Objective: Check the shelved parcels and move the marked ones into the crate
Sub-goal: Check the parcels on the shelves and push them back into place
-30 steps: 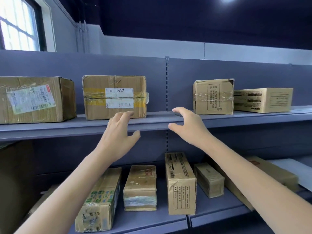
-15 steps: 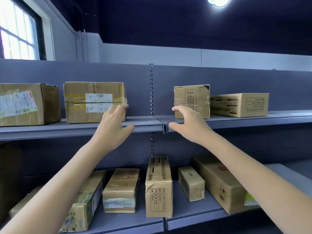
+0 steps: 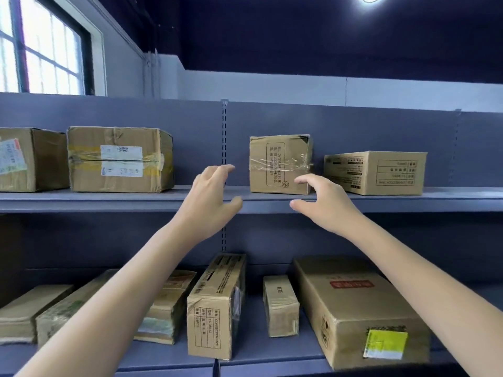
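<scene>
We have every parcel still shelved and no crate in view, so by our reckoning the sorting has barely begun. Our left hand [image 3: 209,202] and right hand [image 3: 324,202] hover with fingers spread wide and empty before the small upright tape-wrapped brown cardboard box [image 3: 279,164] on the grey metal upper shelf [image 3: 109,198], touching nothing.

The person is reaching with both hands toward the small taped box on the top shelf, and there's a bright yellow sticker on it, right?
Not quite. The small taped box carries only clear tape and black print. The head view shows the yellow sticker on the big box on the lower shelf. Both the left hand and right hand do reach toward it.
</scene>
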`<act>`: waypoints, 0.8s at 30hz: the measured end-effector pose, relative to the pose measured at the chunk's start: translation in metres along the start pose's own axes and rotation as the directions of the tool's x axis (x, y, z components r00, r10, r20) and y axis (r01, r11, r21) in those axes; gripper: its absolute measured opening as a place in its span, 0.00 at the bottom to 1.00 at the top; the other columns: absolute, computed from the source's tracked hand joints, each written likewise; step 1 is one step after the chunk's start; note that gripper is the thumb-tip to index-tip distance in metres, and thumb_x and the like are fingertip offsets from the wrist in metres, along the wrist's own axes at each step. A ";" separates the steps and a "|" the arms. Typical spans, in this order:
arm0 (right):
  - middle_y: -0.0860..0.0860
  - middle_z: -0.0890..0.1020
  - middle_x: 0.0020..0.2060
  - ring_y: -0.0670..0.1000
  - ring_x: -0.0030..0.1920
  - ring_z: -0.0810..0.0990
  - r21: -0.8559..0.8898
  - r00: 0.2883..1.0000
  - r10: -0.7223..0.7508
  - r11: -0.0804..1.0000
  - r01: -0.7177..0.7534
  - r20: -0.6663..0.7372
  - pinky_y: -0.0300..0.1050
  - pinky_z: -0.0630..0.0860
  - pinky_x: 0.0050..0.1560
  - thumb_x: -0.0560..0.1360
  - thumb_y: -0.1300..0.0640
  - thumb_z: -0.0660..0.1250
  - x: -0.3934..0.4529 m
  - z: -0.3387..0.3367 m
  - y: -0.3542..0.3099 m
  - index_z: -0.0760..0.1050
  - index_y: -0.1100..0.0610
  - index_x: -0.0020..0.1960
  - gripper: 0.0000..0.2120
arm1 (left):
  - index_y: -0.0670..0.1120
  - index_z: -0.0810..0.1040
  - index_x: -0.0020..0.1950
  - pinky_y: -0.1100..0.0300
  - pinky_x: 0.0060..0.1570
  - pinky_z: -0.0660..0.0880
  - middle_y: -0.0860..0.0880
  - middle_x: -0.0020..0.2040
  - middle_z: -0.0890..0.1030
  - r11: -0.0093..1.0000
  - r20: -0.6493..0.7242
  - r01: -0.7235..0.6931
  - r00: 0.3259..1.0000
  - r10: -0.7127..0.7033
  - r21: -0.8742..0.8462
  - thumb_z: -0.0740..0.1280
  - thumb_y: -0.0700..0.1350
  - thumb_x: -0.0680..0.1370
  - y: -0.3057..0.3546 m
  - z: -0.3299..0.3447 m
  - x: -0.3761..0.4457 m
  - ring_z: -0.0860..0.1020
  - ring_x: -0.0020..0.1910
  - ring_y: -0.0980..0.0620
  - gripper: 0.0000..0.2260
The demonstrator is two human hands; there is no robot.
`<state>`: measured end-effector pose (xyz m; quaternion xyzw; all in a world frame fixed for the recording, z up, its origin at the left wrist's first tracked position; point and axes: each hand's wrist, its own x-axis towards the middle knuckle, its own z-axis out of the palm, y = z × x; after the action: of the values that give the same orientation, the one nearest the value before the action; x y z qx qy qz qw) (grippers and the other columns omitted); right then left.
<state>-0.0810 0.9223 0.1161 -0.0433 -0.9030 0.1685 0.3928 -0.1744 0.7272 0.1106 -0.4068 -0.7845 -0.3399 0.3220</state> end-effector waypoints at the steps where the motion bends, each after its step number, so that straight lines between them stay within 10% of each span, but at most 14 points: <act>1: 0.50 0.70 0.67 0.50 0.66 0.68 0.013 1.000 0.006 1.000 -0.006 -0.004 0.37 0.61 0.57 0.73 0.54 0.67 0.001 0.002 0.006 0.67 0.54 0.68 0.24 | 0.47 0.61 0.72 0.62 0.59 0.58 0.47 0.70 0.66 1.000 -0.001 0.008 1.000 -0.008 0.007 0.64 0.45 0.76 0.000 0.002 0.003 0.63 0.68 0.48 0.25; 20: 0.50 0.72 0.66 0.50 0.63 0.69 -0.002 0.975 0.158 0.987 -0.160 -0.154 0.39 0.63 0.53 0.73 0.53 0.67 0.055 0.028 0.028 0.66 0.52 0.68 0.25 | 0.44 0.62 0.71 0.60 0.58 0.63 0.44 0.67 0.70 0.996 0.067 -0.011 0.998 0.018 -0.090 0.65 0.46 0.75 -0.063 0.024 0.089 0.68 0.65 0.47 0.26; 24: 0.51 0.70 0.68 0.52 0.66 0.69 0.012 0.966 0.216 0.976 -0.216 -0.141 0.39 0.62 0.54 0.73 0.53 0.68 0.066 0.041 0.042 0.63 0.54 0.70 0.28 | 0.44 0.65 0.63 0.58 0.41 0.66 0.46 0.54 0.71 0.986 0.239 0.155 0.962 -0.136 -0.064 0.64 0.48 0.75 -0.070 0.037 0.126 0.70 0.47 0.49 0.19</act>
<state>-0.1584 0.9651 0.1218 -0.1538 -0.8631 0.2054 0.4351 -0.3008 0.7787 0.1691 -0.3979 -0.8301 -0.3444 0.1847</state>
